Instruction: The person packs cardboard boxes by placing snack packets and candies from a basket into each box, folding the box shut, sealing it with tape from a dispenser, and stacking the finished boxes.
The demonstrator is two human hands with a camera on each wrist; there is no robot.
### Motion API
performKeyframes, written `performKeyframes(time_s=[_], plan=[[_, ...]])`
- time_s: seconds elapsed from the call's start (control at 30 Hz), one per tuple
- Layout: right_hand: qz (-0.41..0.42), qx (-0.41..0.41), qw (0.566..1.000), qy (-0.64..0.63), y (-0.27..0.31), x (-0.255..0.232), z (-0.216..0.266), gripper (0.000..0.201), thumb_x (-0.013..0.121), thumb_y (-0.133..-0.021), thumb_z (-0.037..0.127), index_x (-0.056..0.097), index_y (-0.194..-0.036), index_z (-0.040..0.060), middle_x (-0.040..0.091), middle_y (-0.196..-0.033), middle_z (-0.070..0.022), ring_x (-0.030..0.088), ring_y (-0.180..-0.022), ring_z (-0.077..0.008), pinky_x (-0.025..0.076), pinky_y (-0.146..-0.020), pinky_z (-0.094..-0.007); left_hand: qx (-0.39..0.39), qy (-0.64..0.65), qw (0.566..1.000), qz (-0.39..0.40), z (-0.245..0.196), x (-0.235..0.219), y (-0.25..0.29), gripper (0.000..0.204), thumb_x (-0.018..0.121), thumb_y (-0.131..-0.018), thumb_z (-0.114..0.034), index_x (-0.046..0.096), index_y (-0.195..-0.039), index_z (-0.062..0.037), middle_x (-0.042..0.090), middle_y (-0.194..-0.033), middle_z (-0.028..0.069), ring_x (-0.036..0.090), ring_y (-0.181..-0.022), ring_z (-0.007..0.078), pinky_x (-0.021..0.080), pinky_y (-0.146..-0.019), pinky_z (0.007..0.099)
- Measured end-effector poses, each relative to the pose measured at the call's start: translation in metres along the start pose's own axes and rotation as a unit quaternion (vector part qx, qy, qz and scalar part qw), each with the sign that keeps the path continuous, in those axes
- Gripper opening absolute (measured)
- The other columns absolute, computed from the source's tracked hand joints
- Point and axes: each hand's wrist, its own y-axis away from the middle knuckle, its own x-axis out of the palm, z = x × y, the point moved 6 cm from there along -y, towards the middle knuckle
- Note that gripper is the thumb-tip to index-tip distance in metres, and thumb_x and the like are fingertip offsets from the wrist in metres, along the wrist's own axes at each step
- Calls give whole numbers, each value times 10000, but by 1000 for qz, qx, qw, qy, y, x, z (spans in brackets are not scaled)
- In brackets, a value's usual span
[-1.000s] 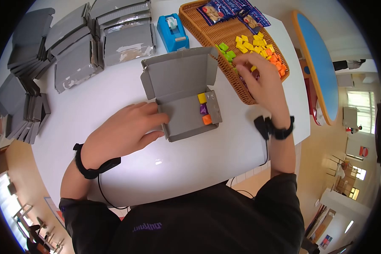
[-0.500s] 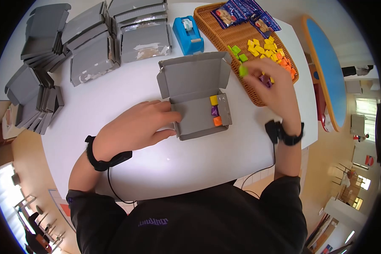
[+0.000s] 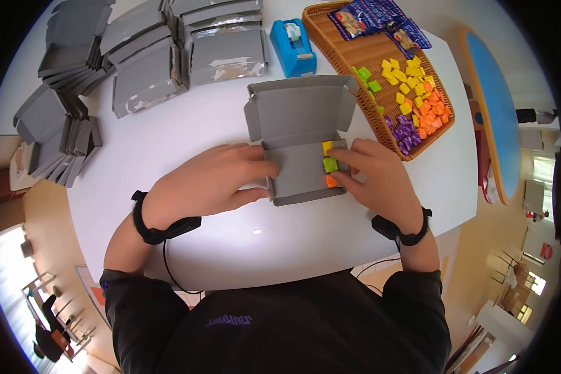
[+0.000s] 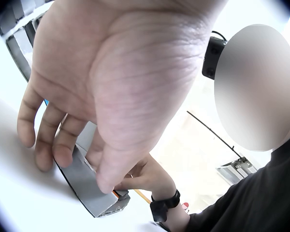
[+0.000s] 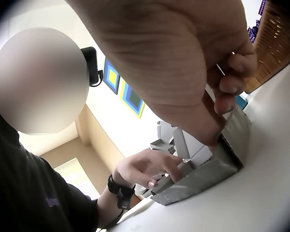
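Observation:
An open grey cardboard box (image 3: 296,177) stands in front of me, its lid raised. My left hand (image 3: 209,177) holds the box's left wall, index finger over the rim and thumb near the front corner. My right hand (image 3: 383,181) reaches in over the right side, pinching a green wrapped candy (image 3: 330,164) between thumb and index finger. The green candy is in the row at the right wall, between a yellow candy (image 3: 327,148) and an orange candy (image 3: 331,181), which the fingers partly cover. The purple candy seen there earlier is hidden.
A wicker basket (image 3: 341,62) at right holds loose yellow, orange, purple and green candies and blue snack packets (image 3: 368,19). Behind the box stands a blue tape dispenser (image 3: 293,50). Stacks of grey boxes (image 3: 149,75) fill the back left.
My right hand took a green candy from the basket and carried it left and down into the box. My left hand has kept its hold on the box's left wall.

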Motion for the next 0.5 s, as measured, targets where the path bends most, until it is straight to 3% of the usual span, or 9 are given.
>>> performKeyframes(time_s=[0.1, 0.2, 0.27, 0.3, 0.33, 0.4, 0.43, 0.5], plan=[[11, 27, 999, -35, -1, -4, 0, 369, 851, -827, 123, 755, -1179, 67, 646, -916, -71, 661, -859, -276, 548, -765, -406, -11, 1, 1000, 17, 1, -2, 1, 316, 766, -961, -185, 669, -1231, -50, 636, -1080, 150, 641, -1023, 402, 518, -883, 504], [31, 43, 995, -81, -1, -4, -2, 402, 825, -857, 78, 718, -1243, 62, 634, -882, -69, 650, -802, -270, 538, -737, -394, 15, 40, 999, -20, -4, -17, 7, 293, 743, -996, -176, 611, -1224, -47, 634, -1026, 131, 653, -960, 375, 523, -847, 486], [-1, 68, 986, -153, 2, -2, -10, 351, 776, -890, 31, 652, -1217, 58, 595, -816, -73, 627, -727, -258, 514, -683, -388, -107, 110, 988, 28, -5, -34, 11, 261, 716, -1025, -159, 538, -1183, -54, 628, -958, 107, 656, -874, 332, 521, -784, 425], [-3, 65, 986, -156, 0, 0, -10, 351, 776, -890, 31, 652, -1217, 58, 595, -816, -73, 627, -727, -258, 514, -683, -388, -102, 95, 990, -4, -5, -45, 15, 241, 698, -1042, -151, 487, -1126, -72, 599, -896, 69, 637, -805, 230, 496, -737, 345], [-5, 60, 988, -140, -2, 0, -12, 331, 754, -899, 25, 608, -1194, 60, 586, -791, -79, 623, -705, -256, 501, -663, -391, -101, 93, 990, -3, 0, -47, 18, 241, 698, -1042, -151, 487, -1126, -72, 599, -896, 69, 637, -805, 230, 496, -737, 345], [-11, 63, 991, -120, -1, 2, -15, 315, 731, -907, 19, 565, -1171, 62, 577, -766, -85, 619, -684, -255, 489, -643, -394, -143, 88, 979, -113, 18, -59, 21, 230, 668, -1076, -163, 493, -1193, -70, 586, -896, 45, 611, -802, 155, 474, -726, 303], [-11, 89, 987, -132, -1, 6, -16, 329, 727, -905, 22, 527, -1162, 65, 571, -748, -93, 620, -673, -258, 484, -635, -399, -135, 89, 981, -111, 20, -56, 18, 230, 668, -1076, -163, 493, -1193, -70, 586, -896, 45, 611, -802, 155, 474, -726, 303], [-15, 121, 983, -139, -2, 9, -19, 345, 723, -903, 25, 490, -1153, 69, 566, -730, -100, 622, -662, -262, 479, -627, -405, -182, 192, 942, -206, 35, -57, 15, 307, 621, -1114, -177, 508, -1375, -60, 560, -890, 21, 571, -801, 116, 458, -720, 285]])
